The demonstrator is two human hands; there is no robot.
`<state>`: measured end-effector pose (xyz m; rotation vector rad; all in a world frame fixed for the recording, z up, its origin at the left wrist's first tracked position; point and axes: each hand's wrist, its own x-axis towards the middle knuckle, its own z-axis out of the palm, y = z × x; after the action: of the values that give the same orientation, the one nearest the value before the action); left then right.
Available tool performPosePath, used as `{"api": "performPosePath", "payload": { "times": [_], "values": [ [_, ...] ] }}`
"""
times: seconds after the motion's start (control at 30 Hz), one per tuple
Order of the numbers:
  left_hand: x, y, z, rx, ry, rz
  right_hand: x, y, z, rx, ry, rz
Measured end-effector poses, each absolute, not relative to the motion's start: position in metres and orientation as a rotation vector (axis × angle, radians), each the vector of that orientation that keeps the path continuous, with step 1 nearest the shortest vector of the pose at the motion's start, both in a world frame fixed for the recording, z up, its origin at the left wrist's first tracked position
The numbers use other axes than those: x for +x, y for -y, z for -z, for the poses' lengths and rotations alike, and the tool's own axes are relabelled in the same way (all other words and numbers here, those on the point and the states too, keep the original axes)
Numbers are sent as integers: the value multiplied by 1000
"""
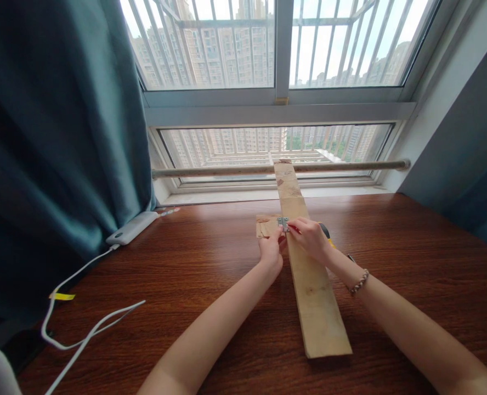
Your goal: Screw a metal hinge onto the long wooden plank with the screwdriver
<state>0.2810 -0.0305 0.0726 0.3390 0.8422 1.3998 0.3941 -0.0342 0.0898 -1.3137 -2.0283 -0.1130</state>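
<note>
A long wooden plank (313, 296) lies on the dark wooden table (210, 258), running away from me to the window rail. A small wooden piece (264, 225) sits against its left side. A small metal hinge (283, 223) bridges the two. My left hand (271, 251) pinches at the hinge's lower left. My right hand (311, 237) lies across the plank with its fingertips pressed together on the hinge's right side. A yellow and black object (328, 235) is mostly hidden behind my right hand.
A white power bank (131, 227) lies at the table's back left, with white cables (89, 329) trailing off the left edge. A teal curtain (54, 137) hangs on the left. A metal rail (227, 171) crosses the window behind the table.
</note>
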Motion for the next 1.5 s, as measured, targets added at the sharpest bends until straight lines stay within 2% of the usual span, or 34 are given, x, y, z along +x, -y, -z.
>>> {"api": "performPosePath", "payload": {
  "times": [0.33, 0.47, 0.63, 0.7, 0.8, 0.93, 1.03, 1.1, 1.2, 1.3, 1.5],
  "values": [
    [282, 29, -71, 337, -845, -1413, 390, 37, -91, -1364, 2048, 86],
    [281, 30, -72, 352, -842, -1404, 406, 36, -98, -1374, 1868, -2],
    [282, 30, -74, 331, -867, -1410, 451, 39, -101, -2047, 1738, 159],
    [282, 31, -74, 330, -878, -1411, 465, 43, -91, -2300, 1774, 92],
    [282, 31, -74, 327, -877, -1420, 474, 47, -72, -2389, 1824, -106],
    [281, 29, -70, 340, -914, -1411, 478, 47, -64, -2335, 1823, -174],
    [281, 26, -66, 369, -969, -1400, 488, 43, -84, -2270, 1787, -193],
    [281, 25, -64, 386, -995, -1398, 496, 42, -106, -2071, 1625, -349],
    [281, 24, -63, 389, -1018, -1407, 497, 44, -141, -1510, 1207, -673],
    [281, 23, -62, 393, -1009, -1414, 482, 50, -162, -1115, 992, -752],
    [281, 24, -63, 398, -972, -1403, 449, 48, -154, -977, 915, -785]
  ]
}}
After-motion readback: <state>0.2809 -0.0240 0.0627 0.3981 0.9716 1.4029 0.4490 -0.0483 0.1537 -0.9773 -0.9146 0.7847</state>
